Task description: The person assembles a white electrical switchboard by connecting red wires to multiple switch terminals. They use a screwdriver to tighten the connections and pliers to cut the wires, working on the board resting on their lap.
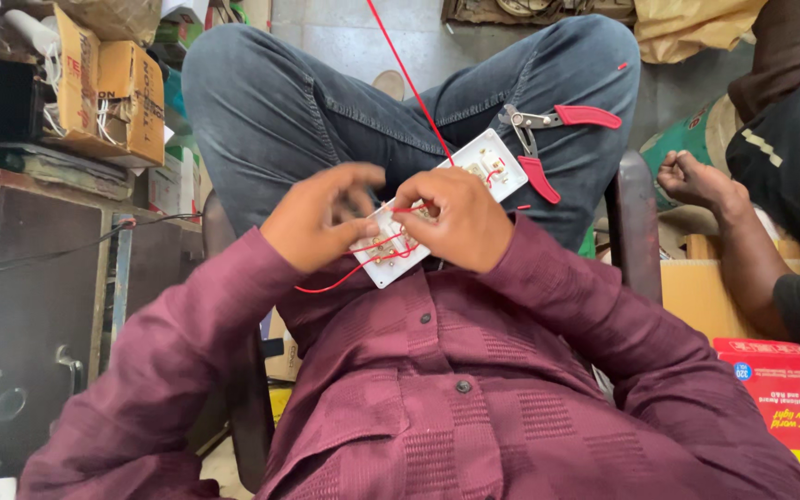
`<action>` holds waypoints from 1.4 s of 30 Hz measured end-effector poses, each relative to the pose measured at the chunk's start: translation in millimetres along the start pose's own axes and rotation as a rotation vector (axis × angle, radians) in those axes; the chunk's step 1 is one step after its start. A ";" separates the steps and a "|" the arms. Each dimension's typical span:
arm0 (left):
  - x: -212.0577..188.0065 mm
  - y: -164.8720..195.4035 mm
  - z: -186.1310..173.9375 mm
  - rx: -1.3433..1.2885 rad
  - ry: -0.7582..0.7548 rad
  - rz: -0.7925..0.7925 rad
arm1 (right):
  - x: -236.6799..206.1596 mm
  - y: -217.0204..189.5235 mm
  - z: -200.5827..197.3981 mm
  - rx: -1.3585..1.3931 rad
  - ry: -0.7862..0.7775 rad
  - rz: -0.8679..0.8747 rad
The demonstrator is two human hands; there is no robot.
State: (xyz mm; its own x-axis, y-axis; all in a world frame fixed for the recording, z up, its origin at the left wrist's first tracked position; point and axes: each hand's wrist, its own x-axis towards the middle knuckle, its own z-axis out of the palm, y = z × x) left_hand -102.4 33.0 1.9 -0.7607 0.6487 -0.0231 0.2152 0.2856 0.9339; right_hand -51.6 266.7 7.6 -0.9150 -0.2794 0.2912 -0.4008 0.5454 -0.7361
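Observation:
A white switch plate [480,165] lies back-side up on my lap, across my crossed legs in blue jeans. Thin red wire [356,268] loops over its terminals, and one red strand [409,69] runs up and away toward the floor. My right hand [460,222] rests on the middle of the plate, fingers curled and pinching a red wire there. At the plate's near left end, my left hand [321,218] has its fingertips bent onto the wire and terminals. Red-handled pliers [548,139] rest open on my right thigh beside the plate's far end.
A cardboard box [108,88] with white wires sits on a dark shelf at the left. Another person's arm [733,241] and dark sleeve are at the right, above a red printed box [784,389]. The chair arm [631,231] stands by my right elbow.

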 end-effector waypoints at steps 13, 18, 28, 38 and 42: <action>-5.0 10.3 22.0 0.152 0.218 0.124 | -0.8 -1.8 -6.3 -0.091 0.019 -0.251; -6.0 8.2 27.7 -0.826 -0.068 -0.604 | -5.1 -1.2 -4.2 -0.124 0.051 -0.253; -13.0 17.0 29.6 0.406 0.222 0.194 | -6.5 -2.7 -3.5 -0.089 0.033 -0.206; -30.0 20.4 28.6 0.643 0.341 0.339 | -6.7 -1.5 -5.5 -0.118 0.067 -0.196; -20.9 23.2 36.2 0.823 0.365 0.488 | -6.6 -3.2 -5.0 -0.097 0.041 -0.215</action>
State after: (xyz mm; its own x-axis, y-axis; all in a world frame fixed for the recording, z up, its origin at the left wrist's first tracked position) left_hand -59.4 51.5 11.1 -0.5878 0.6091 0.5325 0.8006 0.5325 0.2748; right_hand -44.5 270.7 11.1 -0.8083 -0.3662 0.4610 -0.5876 0.5504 -0.5931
